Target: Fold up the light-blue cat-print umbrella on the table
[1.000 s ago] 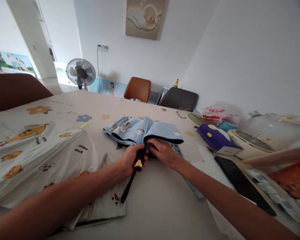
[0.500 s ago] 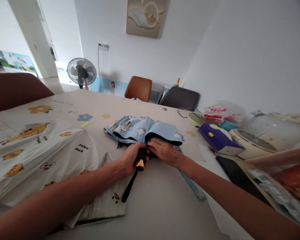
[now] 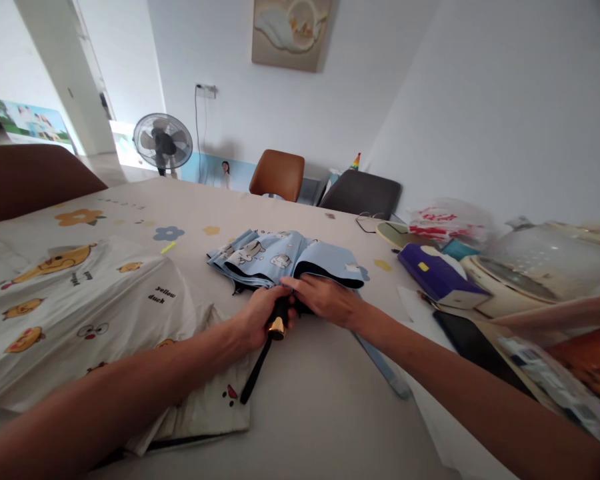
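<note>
A light blue folding umbrella (image 3: 275, 257) with cartoon animal prints and a black underside lies on the table, its canopy gathered in loose folds. My left hand (image 3: 261, 312) is closed around its black handle (image 3: 279, 320), whose gold end points toward me. A black wrist loop (image 3: 254, 377) hangs from that end. My right hand (image 3: 327, 298) grips the base of the canopy folds beside the handle; its fingertips meet my left thumb, and some fingers are hidden under the fabric. From beneath the right wrist a light blue strip (image 3: 383, 367) runs toward me.
White cloth with yellow duck prints (image 3: 125, 313) spreads over the table's left side. To the right are a purple box (image 3: 437, 273), a lidded pot (image 3: 510, 277), a dark flat object (image 3: 480, 350), plastic bags (image 3: 450, 223) and eyeglasses (image 3: 373, 222). Chairs (image 3: 277, 175) and a fan (image 3: 163, 141) stand beyond.
My right hand has shifted slightly left, its fingers moving from on top of the fold to the handle's top beside my left thumb. My left hand keeps its grip on the handle.
</note>
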### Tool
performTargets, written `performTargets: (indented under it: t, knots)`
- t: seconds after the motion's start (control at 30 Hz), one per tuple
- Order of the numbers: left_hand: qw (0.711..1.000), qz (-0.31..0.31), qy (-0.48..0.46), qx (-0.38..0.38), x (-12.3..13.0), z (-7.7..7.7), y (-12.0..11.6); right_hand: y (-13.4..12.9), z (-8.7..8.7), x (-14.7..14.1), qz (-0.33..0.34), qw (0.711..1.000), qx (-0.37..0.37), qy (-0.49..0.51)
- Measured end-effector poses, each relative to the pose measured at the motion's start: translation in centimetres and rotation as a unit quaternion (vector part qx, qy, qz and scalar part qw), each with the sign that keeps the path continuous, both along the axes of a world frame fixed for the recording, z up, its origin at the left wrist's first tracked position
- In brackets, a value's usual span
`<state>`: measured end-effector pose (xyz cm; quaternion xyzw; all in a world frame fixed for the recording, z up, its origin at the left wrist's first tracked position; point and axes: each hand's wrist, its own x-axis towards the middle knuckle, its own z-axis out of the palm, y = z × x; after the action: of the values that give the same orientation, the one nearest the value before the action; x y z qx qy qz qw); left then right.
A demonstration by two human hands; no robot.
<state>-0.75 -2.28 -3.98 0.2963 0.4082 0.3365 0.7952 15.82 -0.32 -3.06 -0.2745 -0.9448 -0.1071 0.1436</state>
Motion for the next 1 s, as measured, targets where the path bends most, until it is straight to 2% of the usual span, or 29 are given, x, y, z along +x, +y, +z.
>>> performTargets:
  t: [0.13, 0.23, 0.4, 0.57, 0.73, 0.87, 1.0]
  knots:
    - [1.000, -0.014, -0.008, -0.020, -0.1, 0.1, 0.2, 0.5, 0.2, 0.0, -0.012, 0.999, -0.030, 0.005]
    - [1.000, -0.007, 0.023, 0.001, -0.1, 0.0, 0.3, 1.0, 0.2, -0.3, -0.006, 0.999, -0.041, 0.011]
    - [0.988, 0.069, 0.128, 0.042, 0.2, 0.8, -0.5, 1.7, 0.4, -1.0, -0.001, 0.999, -0.042, -0.002]
    - [0.981, 0.112, 0.147, 0.056, 0.5, 1.3, -1.2, 1.6, 0.8, -1.4, -0.010, 0.998, -0.063, 0.009]
    - [0.980, 0.090, 0.161, 0.075, 0.2, 0.8, -0.9, 1.7, 0.9, -1.6, -0.016, 0.996, -0.091, 0.015]
    - [0.969, 0.068, 0.218, 0.089, -0.6, 0.6, -0.8, 1.9, 0.6, -2.4, -0.020, 0.995, -0.098, -0.005]
    - [0.956, 0.092, 0.263, 0.092, -1.6, 0.6, -0.9, 2.0, 0.2, -3.8, -0.029, 0.997, -0.076, 0.003]
